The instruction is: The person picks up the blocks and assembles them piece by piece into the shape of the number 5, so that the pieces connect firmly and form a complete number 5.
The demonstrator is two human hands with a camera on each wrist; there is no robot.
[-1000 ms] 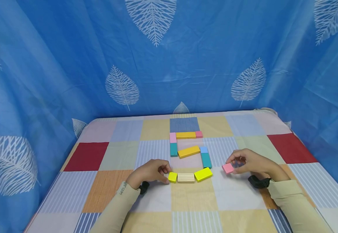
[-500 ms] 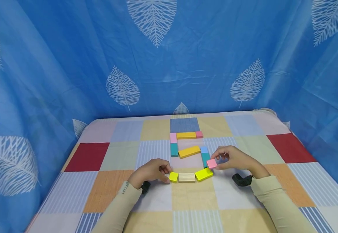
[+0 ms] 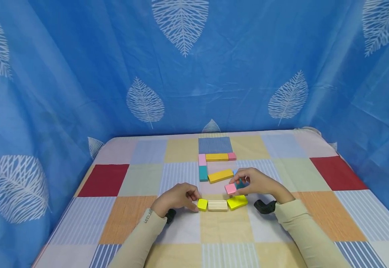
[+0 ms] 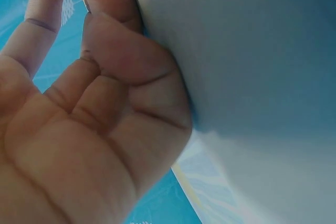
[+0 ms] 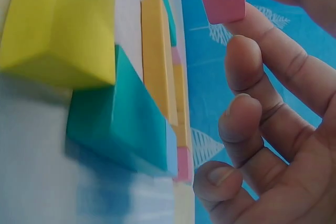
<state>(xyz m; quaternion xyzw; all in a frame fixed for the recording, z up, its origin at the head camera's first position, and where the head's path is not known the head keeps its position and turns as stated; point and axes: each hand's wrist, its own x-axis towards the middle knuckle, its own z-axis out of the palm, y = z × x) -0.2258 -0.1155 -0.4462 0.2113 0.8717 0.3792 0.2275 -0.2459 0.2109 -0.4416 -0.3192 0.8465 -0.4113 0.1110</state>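
Observation:
My right hand (image 3: 258, 182) pinches a small pink block (image 3: 230, 188) between thumb and index finger, lifted above the table; its other fingers are loosely bent in the right wrist view. Under this hand lies a teal block (image 5: 115, 114), partly covered in the head view. My left hand (image 3: 177, 199) has thumb and index finger at the left corners of a small yellow block (image 3: 202, 204), seemingly pinching it. To its right follow a striped pale block (image 3: 217, 206) and a longer yellow block (image 3: 237, 202). The fingertip contact is hidden in the left wrist view.
Farther back lie an orange-yellow block (image 3: 221, 176), another teal block (image 3: 203, 173), a light pink block (image 3: 202, 159), a second orange-yellow block (image 3: 216, 157) and a darker pink block (image 3: 232, 156). A patchwork cloth (image 3: 154, 238) covers the table; blue curtains (image 3: 194, 96) surround it.
My right hand has carried the pink block leftward, from the right side to over the gap between the middle and front blocks. The left hand stays by the small yellow block.

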